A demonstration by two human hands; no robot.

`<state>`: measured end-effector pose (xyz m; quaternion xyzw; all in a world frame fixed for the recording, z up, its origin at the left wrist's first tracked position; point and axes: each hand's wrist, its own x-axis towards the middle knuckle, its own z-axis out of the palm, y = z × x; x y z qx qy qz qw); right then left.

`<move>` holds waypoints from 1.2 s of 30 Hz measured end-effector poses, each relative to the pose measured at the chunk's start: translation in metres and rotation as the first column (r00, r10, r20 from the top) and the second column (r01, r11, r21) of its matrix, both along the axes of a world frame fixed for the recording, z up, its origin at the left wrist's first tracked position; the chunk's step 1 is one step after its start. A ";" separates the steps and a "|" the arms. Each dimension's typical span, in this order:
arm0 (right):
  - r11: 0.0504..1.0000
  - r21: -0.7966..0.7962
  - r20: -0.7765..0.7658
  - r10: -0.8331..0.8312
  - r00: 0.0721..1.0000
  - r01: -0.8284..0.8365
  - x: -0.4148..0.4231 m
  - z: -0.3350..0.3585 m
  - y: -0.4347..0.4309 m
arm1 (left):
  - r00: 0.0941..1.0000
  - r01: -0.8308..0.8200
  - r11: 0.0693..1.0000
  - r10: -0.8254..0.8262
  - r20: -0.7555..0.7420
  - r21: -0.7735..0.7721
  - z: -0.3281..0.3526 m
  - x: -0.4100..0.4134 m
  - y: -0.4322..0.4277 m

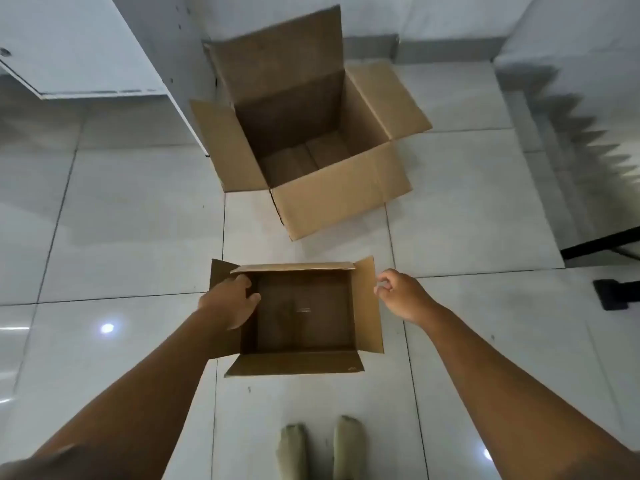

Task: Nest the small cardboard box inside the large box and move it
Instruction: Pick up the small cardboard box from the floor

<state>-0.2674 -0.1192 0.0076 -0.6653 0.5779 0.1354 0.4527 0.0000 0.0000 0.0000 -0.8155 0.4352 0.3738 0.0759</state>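
Note:
The small cardboard box [301, 362] stands open on the tiled floor just in front of my feet, flaps spread, nothing inside. My left hand [230, 301] grips its left wall, fingers curled over the rim into the box. My right hand [401, 296] hovers at the outer edge of the right flap, fingers loosely curled and apart, touching or nearly touching the cardboard. The large cardboard box [339, 188] stands open and empty farther away on the floor, its flaps up and out.
A white cabinet [104, 46] stands at the back left, touching the large box's left flap. A stair edge and a black bar [602, 244] lie to the right. My two socked feet [322, 448] are at the bottom. Bare tiles surround both boxes.

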 end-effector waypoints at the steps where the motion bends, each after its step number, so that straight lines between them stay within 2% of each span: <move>1: 1.000 0.013 -0.018 -0.007 1.000 0.007 0.002 -0.013 0.002 | 1.000 -0.011 1.000 0.011 0.015 0.015 -0.010 0.003 0.004; 7: 0.992 0.027 -0.050 -0.118 0.992 0.119 0.009 -0.092 0.016 | 0.989 -0.082 0.996 0.076 0.127 0.045 -0.082 0.027 0.029; 11: 0.971 -0.049 -0.055 -0.235 0.970 0.233 0.014 -0.133 0.022 | 0.966 -0.165 0.985 0.171 0.192 -0.044 -0.122 0.039 0.040; 13: 0.933 -0.074 -0.004 -0.354 0.935 0.353 0.016 -0.149 0.022 | 0.954 -0.210 0.973 0.226 0.196 -0.099 -0.140 0.044 0.043; 15: 0.880 -0.086 0.051 -0.464 0.884 0.467 0.016 -0.161 0.019 | 0.935 -0.298 0.942 0.320 0.150 -0.152 -0.154 0.048 0.043; 17: 0.857 -0.082 0.046 -0.506 0.861 0.508 0.018 -0.170 0.018 | 0.906 -0.393 0.893 0.417 0.075 -0.219 -0.166 0.052 0.042; 20: 0.871 -0.102 0.013 -0.482 0.876 0.480 0.025 -0.180 0.022 | 0.848 -0.503 0.803 0.529 -0.005 -0.321 -0.176 0.055 0.043; 23: 0.875 -0.178 0.000 -0.458 0.889 0.450 0.032 -0.188 0.030 | 0.805 -0.586 0.750 0.582 -0.115 -0.307 -0.180 0.051 0.049; 26: 0.878 -0.233 -0.005 -0.431 0.902 0.418 0.035 -0.191 0.035 | 0.848 -0.529 0.805 0.512 -0.134 -0.268 -0.185 0.042 0.055; 31: 0.887 -0.311 -0.030 -0.367 0.930 0.340 0.030 -0.184 0.041 | 0.886 -0.455 0.831 0.457 -0.074 -0.321 -0.181 0.032 0.056; 36: 0.871 -0.379 -0.017 -0.344 0.939 0.313 0.008 -0.152 0.043 | 0.927 -0.353 0.853 0.376 -0.017 -0.383 -0.148 0.013 0.051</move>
